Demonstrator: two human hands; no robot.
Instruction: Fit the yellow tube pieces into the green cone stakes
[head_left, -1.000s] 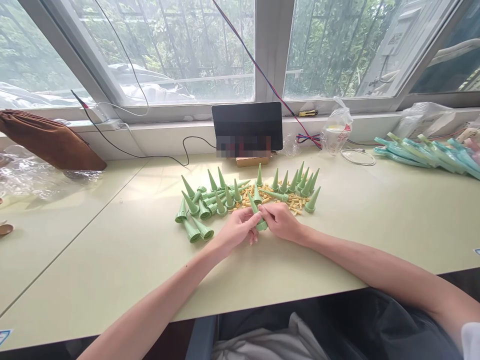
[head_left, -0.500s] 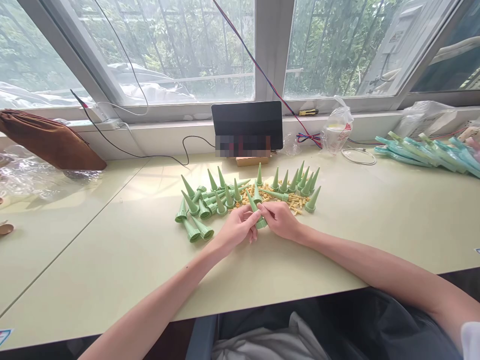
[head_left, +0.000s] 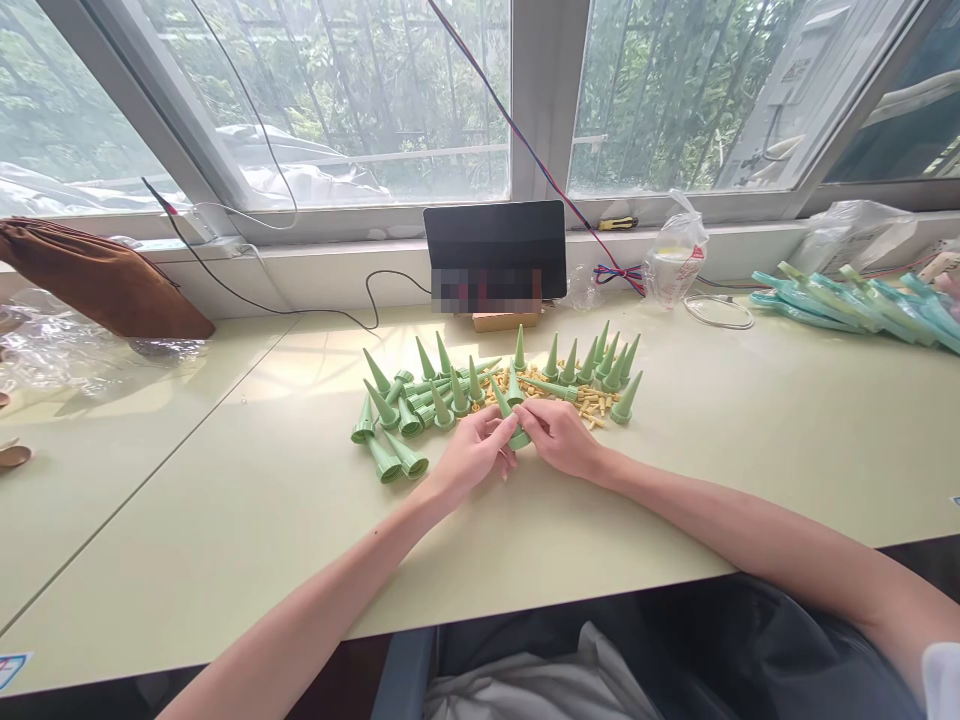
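Observation:
My left hand is closed around a green plastic watering spike, a hollow cone with a wide threaded base. Its tip points up and away from me. Against the side of that spike, my right hand is pinched; whatever sits between its fingertips is hidden. Just beyond my hands, small yellow plastic valve pieces lie in a loose pile. More green spikes surround the pile, some upright like the spike at the right, others on their sides like the spike at the front left.
A dark tablet leans at the back on a small cardboard piece. To the right are a bagged cup, a coiled white cable and teal plastic packets. A brown pouch lies at the left.
The held spike is a little higher and tilted slightly differently, its base now lying closer under my fingers. Both hands stay together at the same place; the other pieces have not moved.

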